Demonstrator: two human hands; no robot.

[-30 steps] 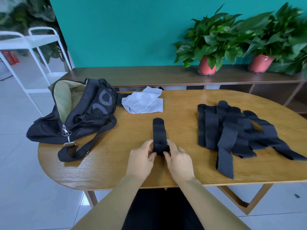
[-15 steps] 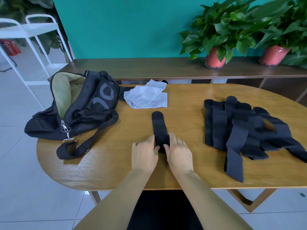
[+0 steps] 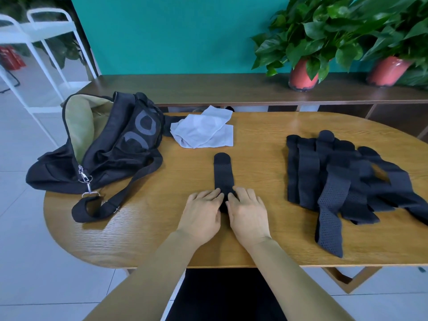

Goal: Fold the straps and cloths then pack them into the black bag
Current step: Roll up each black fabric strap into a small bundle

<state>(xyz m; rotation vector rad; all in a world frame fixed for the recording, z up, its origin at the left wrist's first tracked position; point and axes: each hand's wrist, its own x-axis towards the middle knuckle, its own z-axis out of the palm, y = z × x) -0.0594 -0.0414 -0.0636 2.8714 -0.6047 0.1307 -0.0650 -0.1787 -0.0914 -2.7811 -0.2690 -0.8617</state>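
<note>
On the wooden table [image 3: 254,144] by a teal wall [image 3: 173,31], flat fingers [image 3: 209,196] atop a strap [image 3: 222,172].

On the table [image 3: 162,239], the bag [image 3: 111,154] lies at the frame's left, with the cloth [image 3: 203,133] just right of it at upper centre. One strap [image 3: 223,172] lies in the centre below the cloth, and both hands, left [image 3: 201,214] and right [image 3: 249,214], rest on its lower end. The strap pile [image 3: 335,177] lies at the right. Behind the table stands a shelf [image 3: 208,89], bearing two plants [image 3: 303,42] at upper right.
</note>
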